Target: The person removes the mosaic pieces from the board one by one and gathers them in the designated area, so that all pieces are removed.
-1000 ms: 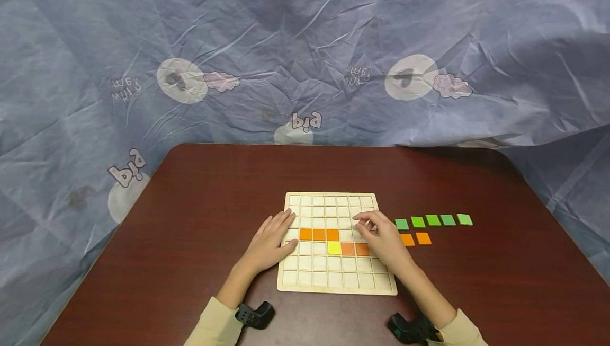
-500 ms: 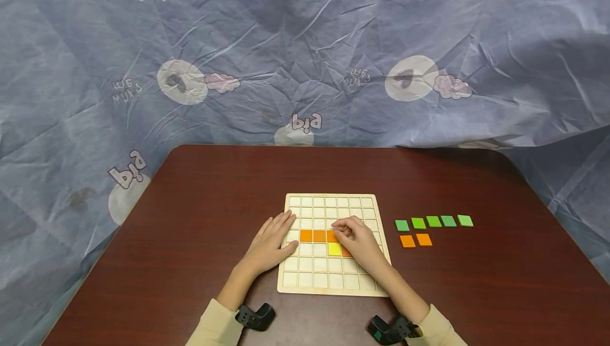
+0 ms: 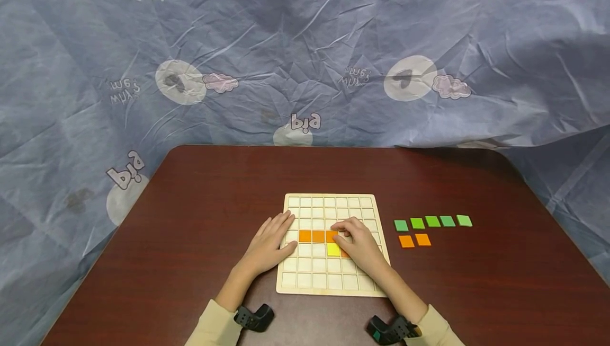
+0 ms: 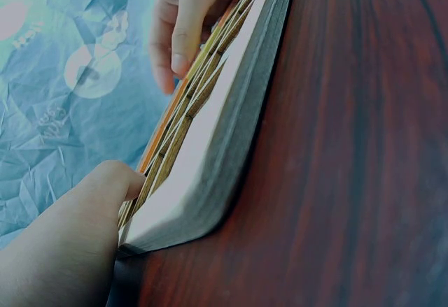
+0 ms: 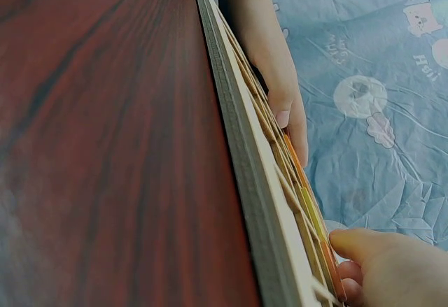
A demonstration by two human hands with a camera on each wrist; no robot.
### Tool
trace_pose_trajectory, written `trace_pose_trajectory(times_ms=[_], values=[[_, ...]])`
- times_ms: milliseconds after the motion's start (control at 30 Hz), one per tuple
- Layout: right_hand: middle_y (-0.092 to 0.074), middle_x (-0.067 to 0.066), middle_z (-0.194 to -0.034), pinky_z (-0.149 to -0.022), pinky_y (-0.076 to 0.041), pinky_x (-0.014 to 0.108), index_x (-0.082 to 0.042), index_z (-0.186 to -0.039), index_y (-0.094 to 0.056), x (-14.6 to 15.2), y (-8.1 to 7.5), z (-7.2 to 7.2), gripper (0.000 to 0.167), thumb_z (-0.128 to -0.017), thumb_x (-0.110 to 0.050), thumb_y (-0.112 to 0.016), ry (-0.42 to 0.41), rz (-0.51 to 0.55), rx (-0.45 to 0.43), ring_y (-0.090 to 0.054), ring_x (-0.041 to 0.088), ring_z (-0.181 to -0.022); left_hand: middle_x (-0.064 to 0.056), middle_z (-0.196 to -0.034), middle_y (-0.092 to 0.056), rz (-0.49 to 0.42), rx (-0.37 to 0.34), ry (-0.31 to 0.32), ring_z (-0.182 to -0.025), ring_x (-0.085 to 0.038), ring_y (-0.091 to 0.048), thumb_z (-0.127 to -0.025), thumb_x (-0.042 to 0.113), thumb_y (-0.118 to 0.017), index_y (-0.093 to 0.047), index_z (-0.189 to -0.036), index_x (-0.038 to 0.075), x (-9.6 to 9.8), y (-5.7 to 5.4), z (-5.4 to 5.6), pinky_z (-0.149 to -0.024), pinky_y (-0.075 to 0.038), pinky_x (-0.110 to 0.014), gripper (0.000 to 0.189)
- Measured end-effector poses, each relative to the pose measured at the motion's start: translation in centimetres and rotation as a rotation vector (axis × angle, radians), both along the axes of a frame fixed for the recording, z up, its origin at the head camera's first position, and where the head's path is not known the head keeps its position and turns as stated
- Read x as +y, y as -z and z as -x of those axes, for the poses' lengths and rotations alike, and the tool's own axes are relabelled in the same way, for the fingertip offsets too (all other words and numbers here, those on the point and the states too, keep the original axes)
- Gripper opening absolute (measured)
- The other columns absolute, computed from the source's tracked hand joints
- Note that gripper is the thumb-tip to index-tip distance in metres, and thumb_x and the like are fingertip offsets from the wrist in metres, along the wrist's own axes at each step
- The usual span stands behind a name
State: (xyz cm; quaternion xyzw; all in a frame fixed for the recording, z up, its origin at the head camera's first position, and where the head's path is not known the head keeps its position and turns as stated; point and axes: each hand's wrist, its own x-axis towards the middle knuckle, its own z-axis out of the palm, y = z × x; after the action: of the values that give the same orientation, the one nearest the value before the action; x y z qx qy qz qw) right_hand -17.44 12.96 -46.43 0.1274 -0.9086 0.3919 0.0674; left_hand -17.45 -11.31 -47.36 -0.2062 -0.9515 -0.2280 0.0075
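A pale wooden grid board lies flat on the table. My left hand rests along its left side, fingers extended and thumb over the edge cells. In one row sit three orange tiles; below the rightmost is a yellow tile, with a darker orange tile partly covered beside it. My right hand is over the board, its bent thumb and index fingertips right at the rightmost orange tile. In the right wrist view the right thumb meets the tile edge. I cannot tell whether it pinches a tile.
Right of the board, several green tiles lie in a row on the dark red table, with two orange tiles below them. A blue printed cloth hangs behind the table. Both wrists wear black devices.
My right hand has moved left across the board to the rightmost orange tile, then stayed there, its thumb and index finger spreading slightly. The left hand has stayed in place.
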Motion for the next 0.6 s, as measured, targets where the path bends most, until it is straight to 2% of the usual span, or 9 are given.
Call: trace_pose_trajectory(times_ms=[300,600], values=[[-0.057,-0.005,-0.093,-0.072,-0.041,0.027,-0.019,-0.096,-0.07,-0.15,-0.07,-0.05,0.016,-0.08,-0.018,-0.067,-0.003,-0.057,0.02,-0.05,0.009,-0.084,0.0,-0.151,-0.025,-0.001,-0.003,0.003,-0.14,-0.018,-0.022,-0.089,0.045,-0.044,-0.028,-0.144,0.017,-0.05,-0.19,-0.04,-0.116,-0.013,-0.039,0.064],[-0.057,-0.004,-0.094,-0.075,-0.041,0.029,-0.019,-0.093,-0.07,-0.12,-0.13,-0.07,0.013,-0.081,-0.018,-0.067,-0.006,-0.043,0.008,-0.052,0.014,-0.09,0.0,-0.151,-0.025,0.0,0.006,0.007,-0.139,-0.018,-0.022,-0.089,0.045,-0.044,-0.028,-0.144,0.016,-0.07,-0.12,0.01,-0.116,-0.013,-0.038,0.064]])
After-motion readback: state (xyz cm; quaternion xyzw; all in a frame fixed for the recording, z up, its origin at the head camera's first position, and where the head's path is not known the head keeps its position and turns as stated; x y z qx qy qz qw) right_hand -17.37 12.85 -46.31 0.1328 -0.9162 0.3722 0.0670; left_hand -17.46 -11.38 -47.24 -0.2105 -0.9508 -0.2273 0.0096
